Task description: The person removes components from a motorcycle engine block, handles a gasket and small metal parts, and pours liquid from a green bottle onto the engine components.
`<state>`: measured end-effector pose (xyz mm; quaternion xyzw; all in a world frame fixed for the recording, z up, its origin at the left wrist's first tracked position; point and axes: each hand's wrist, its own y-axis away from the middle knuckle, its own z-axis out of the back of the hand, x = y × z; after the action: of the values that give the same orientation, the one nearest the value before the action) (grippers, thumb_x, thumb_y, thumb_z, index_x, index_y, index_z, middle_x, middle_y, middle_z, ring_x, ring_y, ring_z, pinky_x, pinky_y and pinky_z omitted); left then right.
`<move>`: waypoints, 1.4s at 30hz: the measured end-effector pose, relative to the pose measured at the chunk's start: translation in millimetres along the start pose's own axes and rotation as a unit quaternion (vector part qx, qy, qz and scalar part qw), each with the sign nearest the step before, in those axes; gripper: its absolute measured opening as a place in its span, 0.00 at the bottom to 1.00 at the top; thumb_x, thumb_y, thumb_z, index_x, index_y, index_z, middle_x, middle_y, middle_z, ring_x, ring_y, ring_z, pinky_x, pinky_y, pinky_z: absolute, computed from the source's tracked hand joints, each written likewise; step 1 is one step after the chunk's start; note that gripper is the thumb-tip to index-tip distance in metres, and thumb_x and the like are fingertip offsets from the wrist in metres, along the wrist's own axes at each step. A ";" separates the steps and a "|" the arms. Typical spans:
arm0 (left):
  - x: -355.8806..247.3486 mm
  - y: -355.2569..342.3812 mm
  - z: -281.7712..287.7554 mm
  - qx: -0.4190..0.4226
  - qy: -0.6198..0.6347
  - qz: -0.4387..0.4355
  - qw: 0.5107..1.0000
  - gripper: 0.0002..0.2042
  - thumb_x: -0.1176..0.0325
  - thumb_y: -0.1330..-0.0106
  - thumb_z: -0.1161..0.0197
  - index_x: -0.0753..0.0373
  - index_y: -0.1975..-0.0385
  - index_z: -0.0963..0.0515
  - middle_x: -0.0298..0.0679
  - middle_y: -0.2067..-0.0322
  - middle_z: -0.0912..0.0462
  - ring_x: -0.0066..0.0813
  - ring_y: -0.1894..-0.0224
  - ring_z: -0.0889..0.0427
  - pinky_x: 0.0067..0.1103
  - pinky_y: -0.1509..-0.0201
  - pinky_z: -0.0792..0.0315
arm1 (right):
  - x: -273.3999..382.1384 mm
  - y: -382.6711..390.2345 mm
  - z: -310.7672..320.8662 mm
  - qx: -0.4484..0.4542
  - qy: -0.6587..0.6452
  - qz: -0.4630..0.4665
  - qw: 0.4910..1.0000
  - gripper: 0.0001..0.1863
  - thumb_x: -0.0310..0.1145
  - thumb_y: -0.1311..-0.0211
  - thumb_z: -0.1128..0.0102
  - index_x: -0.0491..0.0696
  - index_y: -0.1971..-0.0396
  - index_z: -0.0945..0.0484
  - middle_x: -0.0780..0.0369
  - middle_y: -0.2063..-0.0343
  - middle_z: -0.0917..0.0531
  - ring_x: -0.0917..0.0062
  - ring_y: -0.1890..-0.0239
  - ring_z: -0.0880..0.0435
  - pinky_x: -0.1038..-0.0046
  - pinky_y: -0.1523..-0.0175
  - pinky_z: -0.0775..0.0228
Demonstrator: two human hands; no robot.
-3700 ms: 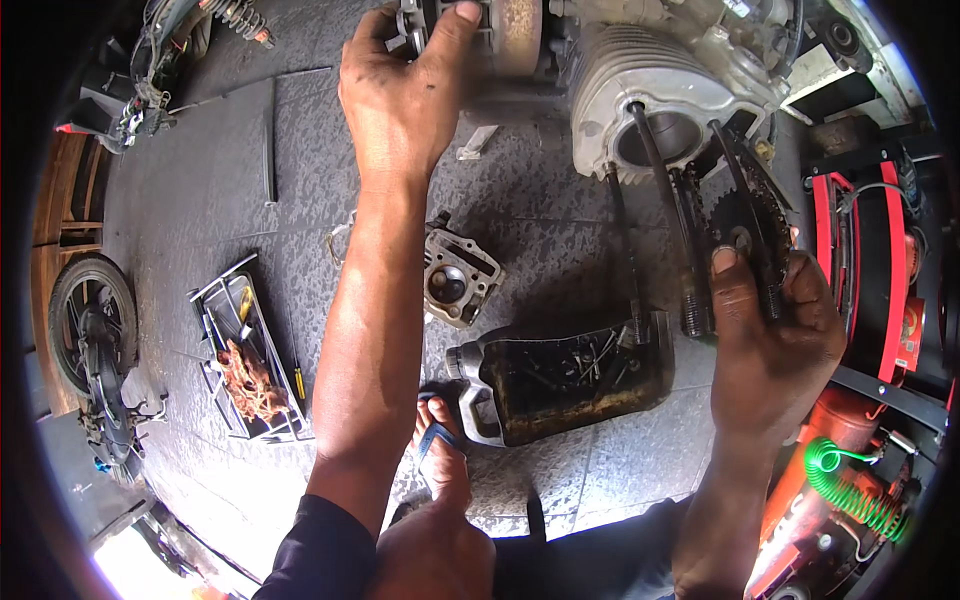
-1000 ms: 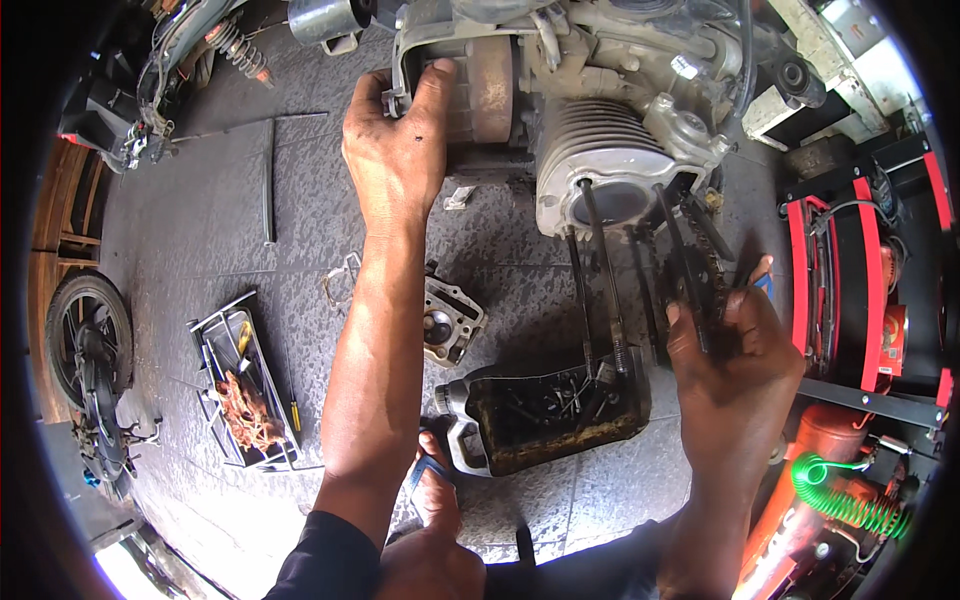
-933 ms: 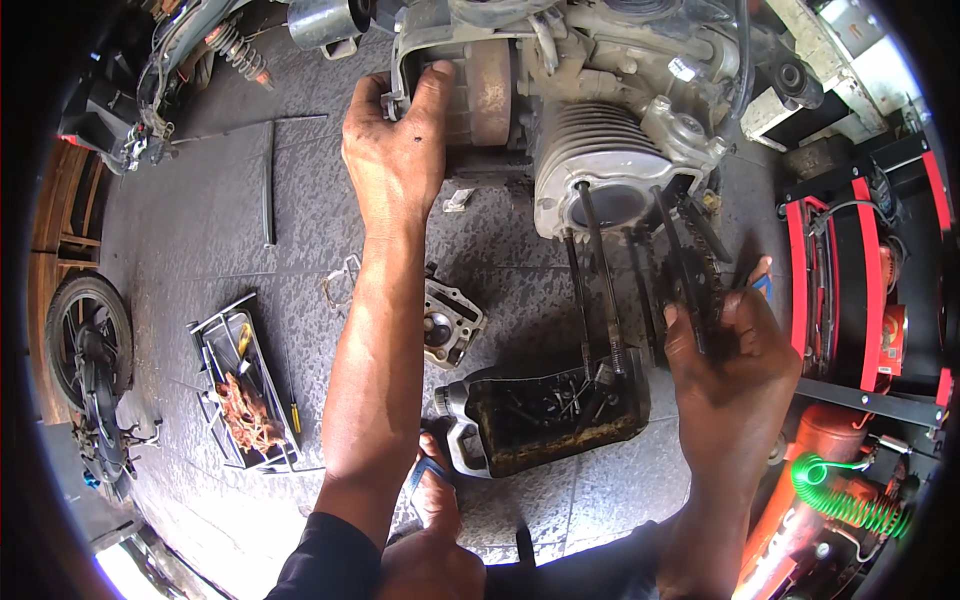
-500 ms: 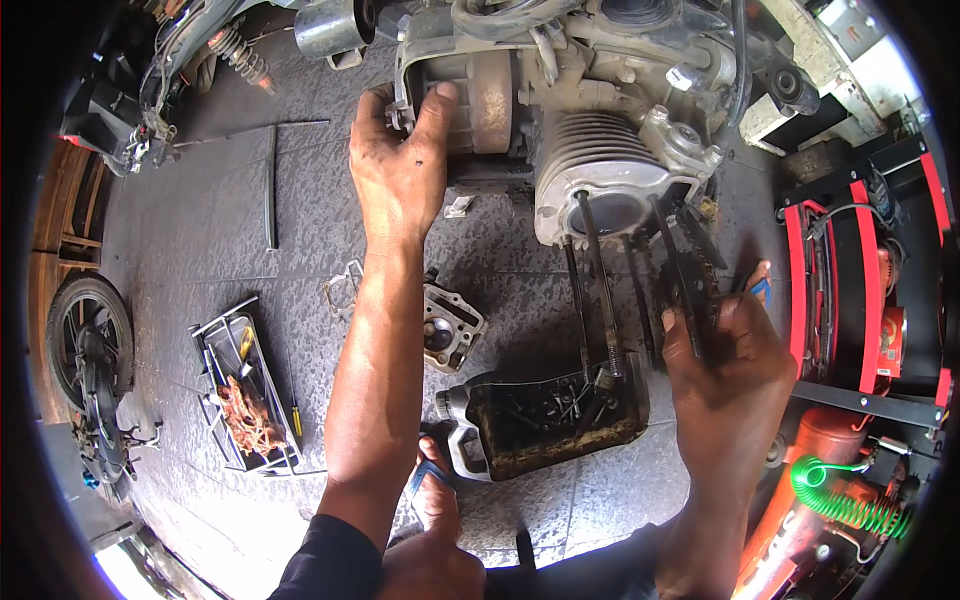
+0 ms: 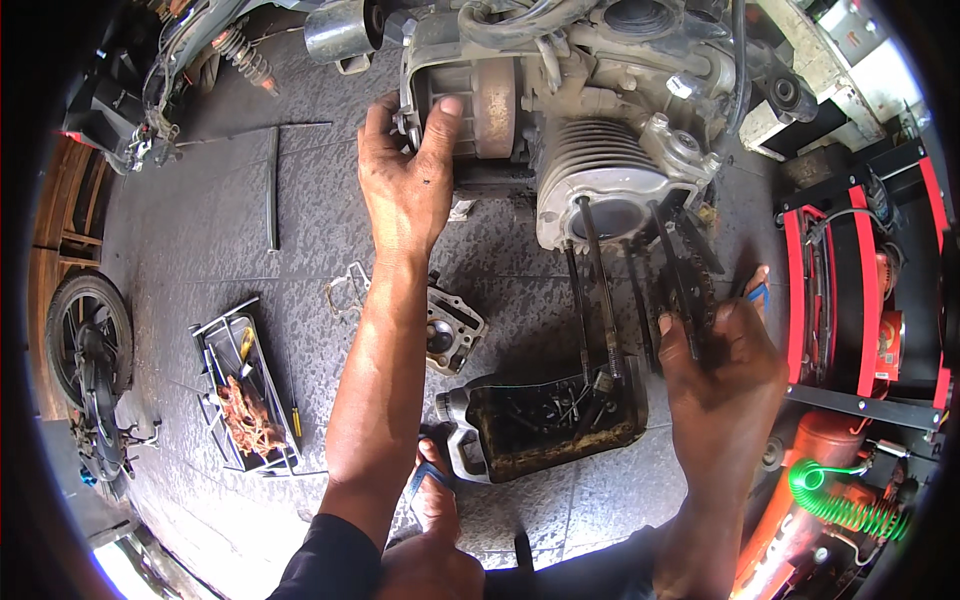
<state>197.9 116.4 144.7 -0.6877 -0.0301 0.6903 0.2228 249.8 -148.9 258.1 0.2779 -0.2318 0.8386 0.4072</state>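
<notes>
A motor scooter engine fills the top, its finned cylinder [image 5: 612, 150] facing me with an open bore and long studs [image 5: 597, 270] sticking out. My left hand [image 5: 408, 175] is curled around the flywheel [image 5: 494, 105] at the engine's left end, thumb on its ribbed side. At the cylinder's right, a dark cam chain [image 5: 708, 285] hangs beside a black guide. My right hand [image 5: 722, 370] closes on the chain's near end, close to a stud tip; its fingertips are partly hidden. Under the studs lies a cut-open oil jug [image 5: 470, 450] holding bolts and small parts.
A cylinder head [image 5: 455, 335] and a gasket [image 5: 348, 288] lie by my left forearm. To the left is a tray [image 5: 293, 440] with tools and a rag. A red-and-black rack [image 5: 795, 300] and an orange tank [image 5: 790, 520] with a green coiled hose [image 5: 840, 510] stand right.
My left hand has shifted slightly right, still on the flywheel. My right hand has moved a little left and down with the chain.
</notes>
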 end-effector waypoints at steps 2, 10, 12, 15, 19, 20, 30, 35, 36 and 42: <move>4.3 0.2 0.3 -0.002 -0.001 -0.002 1.000 0.32 0.48 0.39 0.30 0.73 0.48 0.27 0.48 0.55 0.28 0.34 0.58 0.23 0.29 0.55 0.24 | -0.3 0.1 -0.8 -0.001 0.000 0.001 1.000 0.09 0.21 0.44 0.34 0.40 0.75 0.28 0.63 0.80 0.24 0.85 0.77 0.32 0.78 0.72 0.38; 0.7 5.5 3.2 0.009 0.018 0.023 1.000 0.36 0.48 0.39 0.30 0.73 0.43 0.30 0.48 0.52 0.31 0.37 0.53 0.23 0.29 0.51 0.24 | -5.4 2.3 -4.5 0.005 0.015 -0.011 1.000 0.11 0.20 0.47 0.31 0.41 0.75 0.29 0.59 0.80 0.23 0.80 0.78 0.23 0.76 0.71 0.33; -2.5 7.2 4.1 0.018 0.019 0.036 0.999 0.36 0.49 0.39 0.30 0.74 0.42 0.31 0.48 0.51 0.32 0.37 0.52 0.23 0.30 0.49 0.24 | -10.3 3.2 -5.4 0.008 0.012 -0.012 1.000 0.12 0.20 0.48 0.31 0.41 0.75 0.29 0.60 0.79 0.24 0.80 0.78 0.24 0.76 0.71 0.33; -6.9 11.2 5.5 0.033 0.028 0.028 0.999 0.36 0.50 0.37 0.31 0.74 0.39 0.34 0.51 0.48 0.32 0.39 0.48 0.24 0.31 0.45 0.25 | -17.8 3.5 -7.7 0.000 0.035 0.028 0.999 0.12 0.19 0.49 0.31 0.41 0.75 0.29 0.59 0.80 0.25 0.78 0.79 0.25 0.74 0.71 0.33; -4.0 18.4 7.5 0.027 0.056 0.015 0.998 0.38 0.53 0.36 0.32 0.71 0.34 0.41 0.55 0.45 0.30 0.40 0.44 0.25 0.31 0.41 0.28 | -29.0 7.1 -19.0 -0.039 0.062 0.091 0.993 0.12 0.18 0.50 0.32 0.42 0.74 0.29 0.57 0.79 0.25 0.68 0.78 0.23 0.71 0.71 0.32; -3.3 22.1 6.1 0.018 0.052 0.011 0.998 0.37 0.55 0.34 0.33 0.71 0.34 0.42 0.54 0.46 0.27 0.38 0.45 0.24 0.29 0.41 0.29 | -29.5 7.0 -22.3 -0.046 0.062 0.100 0.992 0.12 0.18 0.50 0.32 0.42 0.74 0.29 0.57 0.79 0.24 0.65 0.78 0.22 0.70 0.71 0.32; -3.6 67.6 24.2 -0.014 -0.037 0.003 0.999 0.33 0.59 0.33 0.35 0.68 0.34 0.42 0.50 0.39 0.34 0.38 0.39 0.31 0.30 0.37 0.32 | -48.0 13.9 -46.5 -0.026 -0.051 -0.019 0.998 0.12 0.21 0.48 0.31 0.41 0.72 0.29 0.57 0.78 0.21 0.71 0.77 0.19 0.72 0.70 0.29; -10.4 89.7 35.5 0.014 -0.039 0.011 0.999 0.30 0.58 0.33 0.35 0.69 0.38 0.37 0.50 0.42 0.32 0.38 0.40 0.30 0.32 0.37 0.32 | -50.5 16.7 -45.6 -0.005 -0.111 -0.031 0.993 0.13 0.22 0.47 0.30 0.41 0.71 0.29 0.59 0.77 0.20 0.81 0.76 0.22 0.77 0.70 0.30; -10.4 96.5 39.2 0.022 -0.037 0.023 0.999 0.29 0.58 0.33 0.35 0.69 0.39 0.36 0.50 0.42 0.31 0.38 0.40 0.30 0.32 0.37 0.32 | -53.7 18.4 -47.5 -0.002 -0.133 -0.034 0.991 0.12 0.21 0.47 0.30 0.40 0.70 0.29 0.59 0.76 0.20 0.82 0.75 0.22 0.78 0.70 0.30; -3.0 125.0 69.2 0.024 0.096 0.151 0.984 0.20 0.59 0.30 0.39 0.70 0.50 0.28 0.44 0.54 0.22 0.34 0.50 0.22 0.30 0.43 0.27 | -73.3 37.9 -39.6 0.081 -0.091 -0.081 0.989 0.11 0.23 0.43 0.34 0.37 0.62 0.23 0.60 0.73 0.18 0.83 0.71 0.21 0.78 0.67 0.28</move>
<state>97.8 21.3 107.6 -0.7419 0.1121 0.6473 0.1341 245.6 -186.4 174.6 0.4034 -0.1759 0.7901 0.4268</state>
